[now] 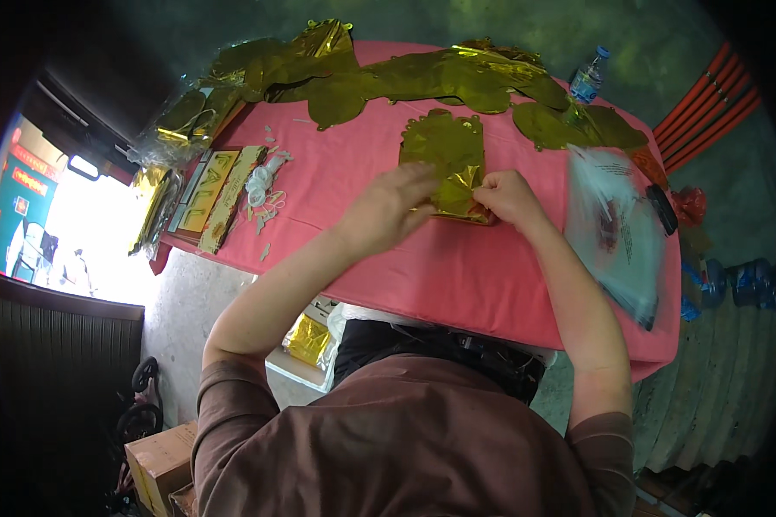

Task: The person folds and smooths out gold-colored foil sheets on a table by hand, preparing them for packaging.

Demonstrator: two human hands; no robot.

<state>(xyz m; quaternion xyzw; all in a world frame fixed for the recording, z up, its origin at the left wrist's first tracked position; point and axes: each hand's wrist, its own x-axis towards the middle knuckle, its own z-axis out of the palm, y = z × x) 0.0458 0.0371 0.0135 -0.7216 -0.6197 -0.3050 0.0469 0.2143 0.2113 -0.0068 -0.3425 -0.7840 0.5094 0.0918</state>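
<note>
A gold foil piece with a scalloped top edge (442, 142) lies on the pink-covered table in front of me. My right hand (510, 196) is closed at its lower right corner, thumb and fingertips pinching the crinkled foil. Over the lower left side reaches my left hand (397, 202), fingers stretched out and slightly blurred, thumb apart from them. It appears to hold nothing; whether its fingertips touch the foil is hard to tell.
More gold foil pieces (422, 77) spread along the table's far edge, near a water bottle (588, 77). At left are white string (263, 179) and a patterned cardboard strip (233, 198). Clear plastic bags (612, 233) and a black object (661, 209) lie at right.
</note>
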